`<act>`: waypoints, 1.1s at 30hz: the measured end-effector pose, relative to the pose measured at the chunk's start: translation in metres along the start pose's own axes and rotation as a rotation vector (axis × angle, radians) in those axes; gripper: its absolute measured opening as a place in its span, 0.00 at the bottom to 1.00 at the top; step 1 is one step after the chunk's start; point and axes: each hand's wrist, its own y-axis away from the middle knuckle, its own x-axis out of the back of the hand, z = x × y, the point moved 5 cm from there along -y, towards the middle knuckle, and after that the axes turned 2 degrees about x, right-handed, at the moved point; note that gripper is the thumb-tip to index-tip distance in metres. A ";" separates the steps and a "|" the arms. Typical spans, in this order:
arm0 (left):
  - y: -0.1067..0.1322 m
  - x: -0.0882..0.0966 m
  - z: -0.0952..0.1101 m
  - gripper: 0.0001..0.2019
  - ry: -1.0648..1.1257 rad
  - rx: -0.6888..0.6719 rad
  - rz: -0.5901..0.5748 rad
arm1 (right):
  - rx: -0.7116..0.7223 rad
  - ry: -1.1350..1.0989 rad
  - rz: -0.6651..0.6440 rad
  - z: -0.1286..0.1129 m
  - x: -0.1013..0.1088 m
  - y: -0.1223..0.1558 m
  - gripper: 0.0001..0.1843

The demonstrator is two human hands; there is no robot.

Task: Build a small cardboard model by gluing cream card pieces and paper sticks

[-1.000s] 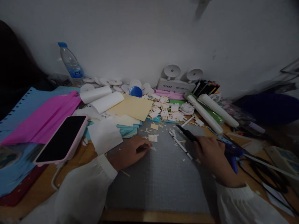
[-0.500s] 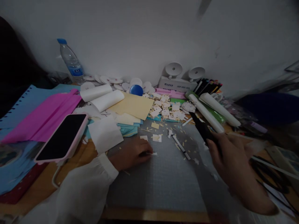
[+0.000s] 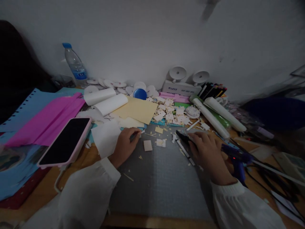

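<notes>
over on the far left we had the blue punched sheet point(image 3: 26, 105) and the pink paper point(image 3: 47, 117) spread across it, and the phone point(image 3: 64, 141) lay face up with its screen dark, overlapping the pink paper's near edge. behind them the water bottle point(image 3: 75, 66) stood upright against the wall. next came two white paper rolls point(image 3: 105, 100) lying side by side, with a loose white sheet point(image 3: 105, 136) in front of them.

and there was our left hand point(image 3: 125, 143), resting at the upper left corner of the grey cutting mat point(image 3: 159, 184). its fingers were curled and drawn together, thumb tip against forefinger. it was too dim for us to tell whether a scrap sat between them. just to its right a small cream square point(image 3: 147, 145) lay flat on the mat, close to the hand but apart from it. behind it the cream sheet point(image 3: 137, 109) lay under a blue lid point(image 3: 139, 93) at its far corner, beside the heap of cut pieces point(image 3: 171, 113).

moving on, our right hand point(image 3: 207, 152) lay knuckles up on the mat's right side. its fingers were wrapped around a black tool point(image 3: 183, 136) whose tip poked out to the left, touching the mat. a thin white stick point(image 3: 184, 149) lay just under that hand. farther right we saw the blue glue gun point(image 3: 235, 159) beside the wrist, with two long white rolls point(image 3: 214, 116) behind it.
</notes>
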 end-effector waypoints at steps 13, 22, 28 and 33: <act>0.003 0.003 0.018 0.09 0.048 -0.095 -0.014 | 0.150 -0.456 0.120 -0.029 0.004 -0.032 0.08; 0.008 -0.007 0.034 0.12 -0.014 -0.248 -0.327 | 0.310 -0.515 -0.103 -0.073 -0.003 -0.028 0.13; 0.013 -0.019 0.026 0.10 -0.177 -0.252 -0.443 | 0.350 -0.606 -0.109 -0.069 0.002 -0.016 0.08; 0.012 -0.015 0.032 0.13 -0.111 -0.272 -0.414 | 0.425 -0.740 -0.165 -0.080 0.014 0.009 0.04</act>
